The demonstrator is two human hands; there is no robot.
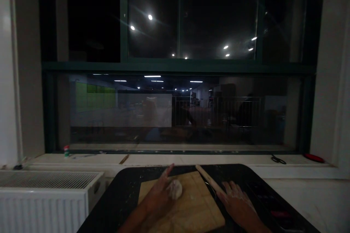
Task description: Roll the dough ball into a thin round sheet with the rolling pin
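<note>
Black tabletop (117,196) pushed up by the window, white specks all over its left side, and somebody's got a wooden board (197,207) on it with one pale dough lump (176,188) sitting on top, toward the far half. So, progress report from where I'm standing: I'd call it early days. The lump is round and thick, so the shaping into a ball looks done, but nothing on the board is flattened or cut. If thinning it out is part of the job, all of that is left, and I can't see any finished pieces lying around.

Left hand (162,188) is right against the lump, with at least one of the fingers (170,168) stretched out past it. It's blurry, so I can't tell whether it's actually pinching the dough or just touching it. Right hand (237,199) is off the board, fingers loosely spread and dusted white, with the thumb side by the near end of the rolling pin (207,178). Can't swear whether it's touching the pin. It sure doesn't look wrapped around it, anyway. The pin lies slantwise along the board's right edge, well apart from the dough, so I'd say no rolling at this moment.
</note>
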